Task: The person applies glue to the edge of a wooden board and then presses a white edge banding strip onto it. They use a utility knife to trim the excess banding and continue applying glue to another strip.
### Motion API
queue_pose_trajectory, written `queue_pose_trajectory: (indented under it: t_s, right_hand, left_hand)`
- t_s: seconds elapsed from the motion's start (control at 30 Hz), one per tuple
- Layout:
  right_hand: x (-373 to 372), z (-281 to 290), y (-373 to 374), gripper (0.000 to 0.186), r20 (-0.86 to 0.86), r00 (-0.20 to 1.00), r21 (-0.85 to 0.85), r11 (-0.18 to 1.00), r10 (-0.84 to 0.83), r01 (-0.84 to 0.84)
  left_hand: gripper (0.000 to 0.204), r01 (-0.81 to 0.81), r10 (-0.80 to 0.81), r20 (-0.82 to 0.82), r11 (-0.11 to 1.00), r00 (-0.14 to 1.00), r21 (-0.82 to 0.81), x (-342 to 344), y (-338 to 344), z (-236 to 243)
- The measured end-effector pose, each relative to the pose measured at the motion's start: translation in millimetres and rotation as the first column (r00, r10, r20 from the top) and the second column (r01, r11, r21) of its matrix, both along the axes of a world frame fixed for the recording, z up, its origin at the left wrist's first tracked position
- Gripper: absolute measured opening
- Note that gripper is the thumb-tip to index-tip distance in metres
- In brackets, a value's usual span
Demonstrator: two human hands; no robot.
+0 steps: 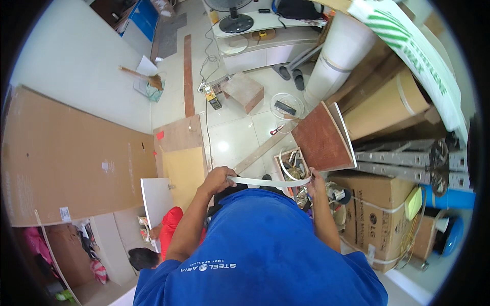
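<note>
Both my hands hold a thin white strip (265, 181), like edge banding, stretched level in front of my chest. My left hand (218, 178) grips its left end. My right hand (315, 183) grips the right end, where the strip curls up and back into a loop (286, 171). Below the strip is my blue shirt (265, 239). Beyond my right hand sits an open box of tools and hardware (293, 160) on the floor.
A brown wood panel (322, 138) leans at the right beside large paper rolls (383, 107) and cardboard boxes (380, 204). Plywood boards (181, 153) and a white panel (155, 199) lie left. Another person in red (171, 224) crouches lower left. A fan (236, 20) stands far back.
</note>
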State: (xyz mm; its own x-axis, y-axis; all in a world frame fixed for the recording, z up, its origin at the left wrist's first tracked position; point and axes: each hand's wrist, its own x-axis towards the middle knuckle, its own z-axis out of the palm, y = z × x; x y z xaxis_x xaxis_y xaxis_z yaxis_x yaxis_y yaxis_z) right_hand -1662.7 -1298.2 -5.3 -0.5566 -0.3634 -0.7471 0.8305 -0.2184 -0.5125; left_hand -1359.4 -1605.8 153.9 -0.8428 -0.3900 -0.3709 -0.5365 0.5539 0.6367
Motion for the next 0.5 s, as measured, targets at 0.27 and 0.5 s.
queue_pose_trajectory:
  t_s: [0.27,0.5]
  right_hand:
    - [-60,16,-87,0.007,-0.002,0.999,-0.232,0.972,0.037,-0.037]
    - [-40,-7,-137,0.012,0.080,0.982,-0.067,0.982,-0.168,0.174]
  left_hand:
    - [0.031,-0.115,0.120,-0.044,0.989,0.992,0.097,-40,-67,-11]
    - [0.022,0.107,-0.113,0.029,0.980,0.993,0.166,-94,-167,-25]
